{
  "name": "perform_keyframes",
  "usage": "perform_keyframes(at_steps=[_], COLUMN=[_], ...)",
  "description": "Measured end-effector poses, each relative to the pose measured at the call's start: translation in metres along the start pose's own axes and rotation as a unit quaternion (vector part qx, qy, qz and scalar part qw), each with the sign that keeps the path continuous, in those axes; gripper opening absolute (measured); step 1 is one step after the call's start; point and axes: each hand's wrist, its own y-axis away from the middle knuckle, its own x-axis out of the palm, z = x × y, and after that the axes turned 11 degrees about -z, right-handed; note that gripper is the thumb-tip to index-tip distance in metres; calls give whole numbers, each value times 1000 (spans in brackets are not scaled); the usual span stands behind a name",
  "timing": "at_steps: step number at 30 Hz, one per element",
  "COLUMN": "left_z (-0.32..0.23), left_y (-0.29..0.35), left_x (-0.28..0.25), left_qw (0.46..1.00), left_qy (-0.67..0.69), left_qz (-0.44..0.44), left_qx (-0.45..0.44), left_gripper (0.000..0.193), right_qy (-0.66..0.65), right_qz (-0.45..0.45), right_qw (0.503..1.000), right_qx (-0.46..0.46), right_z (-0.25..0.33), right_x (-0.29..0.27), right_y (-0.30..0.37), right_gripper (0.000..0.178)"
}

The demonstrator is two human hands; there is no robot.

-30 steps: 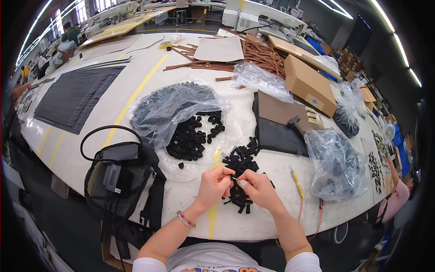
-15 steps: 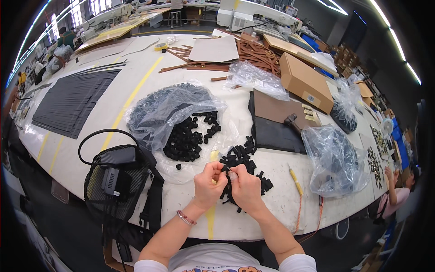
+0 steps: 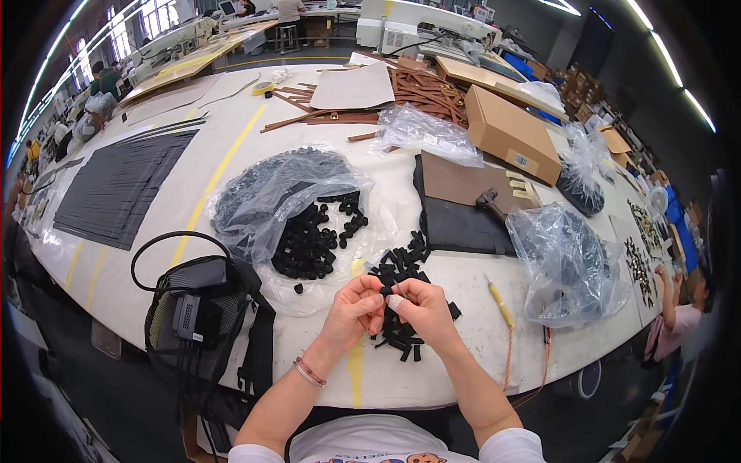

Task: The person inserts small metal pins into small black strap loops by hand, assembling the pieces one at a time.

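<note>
Over the near middle of the table, my left hand [image 3: 353, 310] and my right hand [image 3: 424, 312] meet fingertip to fingertip. Both pinch one small black piece [image 3: 386, 291], short and soft-looking; its exact kind is too small to make out. A white covering shows on a fingertip of my right hand. Beneath and around my hands lies a loose pile of short black strip pieces [image 3: 403, 339], partly hidden by the fingers. Beyond my left hand, small rolled black pieces [image 3: 305, 251] spill from an open clear plastic bag [image 3: 266, 193].
A black mesh bag [image 3: 174, 316] stands at left. To the right lie a yellow-handled tool [image 3: 500, 304] on an orange cord and a filled plastic bag [image 3: 567, 270]. Farther off are a hammer [image 3: 488, 199], a cardboard box [image 3: 509, 135] and brown straps [image 3: 432, 92]. A person [image 3: 673, 320] works at far right.
My fingers have shifted slightly, and the black piece now shows between the fingertips. The pile below is more exposed. The whole view has moved a little.
</note>
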Motion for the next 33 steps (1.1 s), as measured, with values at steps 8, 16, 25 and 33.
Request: perform_keyframes(at_steps=[8, 16, 25, 33], left_z=[8, 0, -25, -13], left_y=[7, 4, -1, 11], left_x=[14, 12, 10, 13], left_qw=[928, 952, 907, 837], left_qy=[-312, -290, -211, -404], left_qz=[-56, -51, -266, -156], left_qx=[197, 77, 248, 333], left_gripper=[10, 8, 54, 28], right_qy=[81, 276, 232, 198], right_qz=[-4, -60, -68, -51], right_qw=[996, 932, 949, 972], right_qx=[-47, -225, -201, -113], right_z=[-16, -8, 0, -14], right_x=[-11, -6, -4, 1], right_y=[-10, 2, 3, 11], right_gripper=[8, 8, 18, 11])
